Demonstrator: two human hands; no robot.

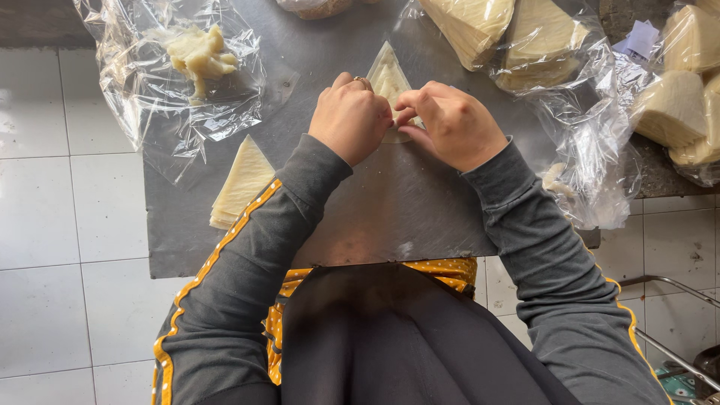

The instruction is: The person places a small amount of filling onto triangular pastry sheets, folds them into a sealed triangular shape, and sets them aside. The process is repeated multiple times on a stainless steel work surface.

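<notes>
Pale triangular pastry sheet [388, 75] lies flat on the worktop [375, 202], so left hand [350, 118] and right hand [452, 124] pinch its lower edge firmly.

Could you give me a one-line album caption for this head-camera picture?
Both hands, left hand and right hand, pinch a pale triangular pastry sheet on a grey metal worktop.

Clear plastic bag [172, 82], upper left on the metal board: open, crumpled, holding pale dough lumps. Clear plastic bags [570, 90], upper right: contain stacked cream triangular sheets. White paper slip [637, 39] lies between them.
</notes>
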